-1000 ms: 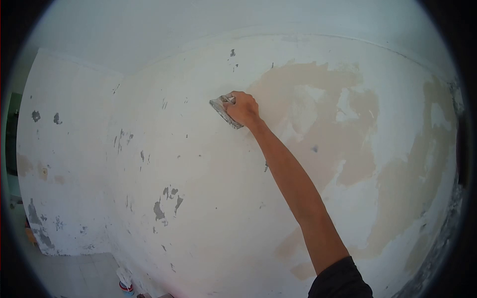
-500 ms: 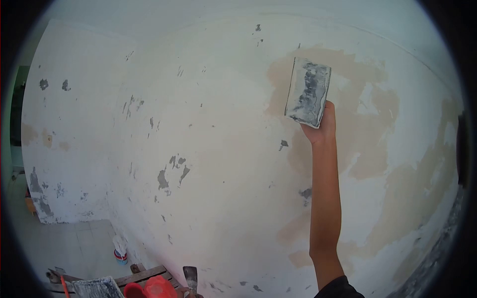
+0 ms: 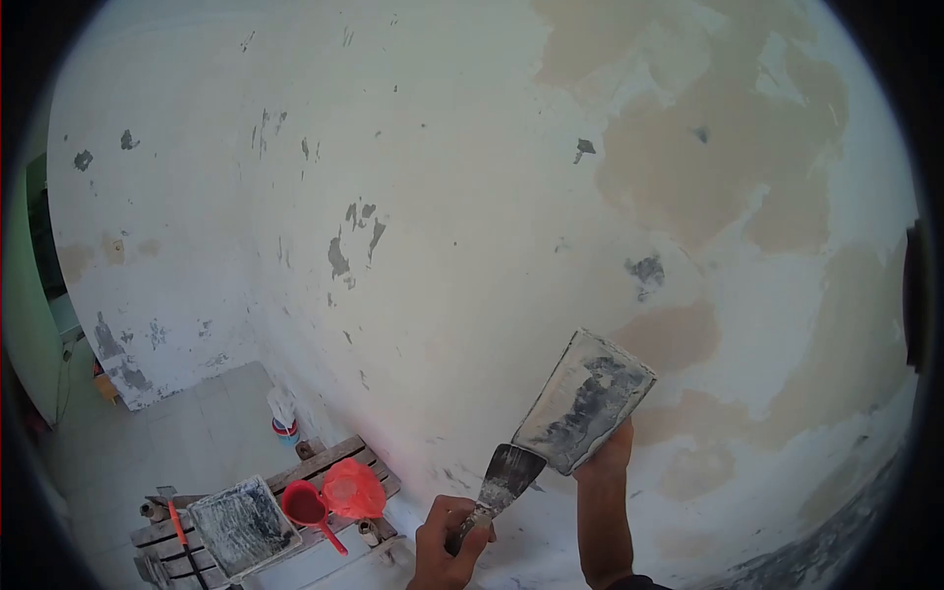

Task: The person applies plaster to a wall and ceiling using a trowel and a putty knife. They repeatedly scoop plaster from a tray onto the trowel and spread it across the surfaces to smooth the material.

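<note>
Here we are, with the slatted bench [image 3: 339, 450] as our marker, and all the action is off to its right, in front of the wall [image 3: 472, 295]. The left hand [image 3: 449, 546], the nearer one to the bench, is wrapped firmly around the handle of a scraper [image 3: 507, 479]. Farther right of the bench, the right hand [image 3: 605, 454] grips a flat trowel [image 3: 570, 433] from behind; the plate hides the fingers, so I can't tell how they close.

Now, the danger spots! The scraper's blade sits right by the trowel's lower edge, and whether they touch I can't say. A clumsy push there could snag the blade on the rim and jolt the plate. And that plate is tilted: if the grey-and-white paste [image 3: 602, 388] smeared over it is loose, more slope could send it sliding down. A careless swing toward the wall could let a trowel corner scuff the surface. Drips falling left might even land on the bench, among the tray [image 3: 246, 526], the red dipper [image 3: 305, 504] and the pinkish-red bag [image 3: 354, 489].

Look at the lines! The scraper's blade points up and away from the bench, its long axis slanting from lower left to upper right. The trowel's long axis leans much the same way, more steeply, its far end highest, smeared face toward the person.
</note>
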Motion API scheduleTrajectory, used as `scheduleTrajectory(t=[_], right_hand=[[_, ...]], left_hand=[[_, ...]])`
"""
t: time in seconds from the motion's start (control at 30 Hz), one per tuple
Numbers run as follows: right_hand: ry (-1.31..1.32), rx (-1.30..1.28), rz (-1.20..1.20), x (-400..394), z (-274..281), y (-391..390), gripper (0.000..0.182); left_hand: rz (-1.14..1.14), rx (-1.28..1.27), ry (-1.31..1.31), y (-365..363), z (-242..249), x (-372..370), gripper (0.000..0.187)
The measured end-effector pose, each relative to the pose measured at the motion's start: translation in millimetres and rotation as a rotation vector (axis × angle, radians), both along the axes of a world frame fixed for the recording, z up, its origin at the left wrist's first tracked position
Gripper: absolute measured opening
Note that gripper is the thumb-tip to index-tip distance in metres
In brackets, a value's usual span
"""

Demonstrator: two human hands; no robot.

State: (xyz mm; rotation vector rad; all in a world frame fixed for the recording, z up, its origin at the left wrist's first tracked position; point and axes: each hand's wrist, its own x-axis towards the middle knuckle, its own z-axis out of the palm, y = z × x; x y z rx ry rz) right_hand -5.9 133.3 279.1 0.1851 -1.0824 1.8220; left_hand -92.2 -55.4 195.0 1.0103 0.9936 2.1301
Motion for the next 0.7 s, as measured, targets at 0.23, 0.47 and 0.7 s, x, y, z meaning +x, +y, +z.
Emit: scheduleTrajectory(t=[0.23,0.47,0.7], right_hand=[[-0.105,0.025,-0.06,-1.3,-1.0,-13.5,0.043],[-0.263,0.069,-0.16,9.9,-32.9,-25.3,0.033],[-0.34,-0.287,-0.085,34.2,-55.6,-28.2,0.033]], left_hand=[[-0.165,-0.016,-0.13,20.2,-7.5,-1.3,0.03],[-0.238,-0.02,-0.12,24.1,9.3,-13.9,0.026],[0.014,0.024,0.002,34.6,-4.2,-17.4,0.023]])
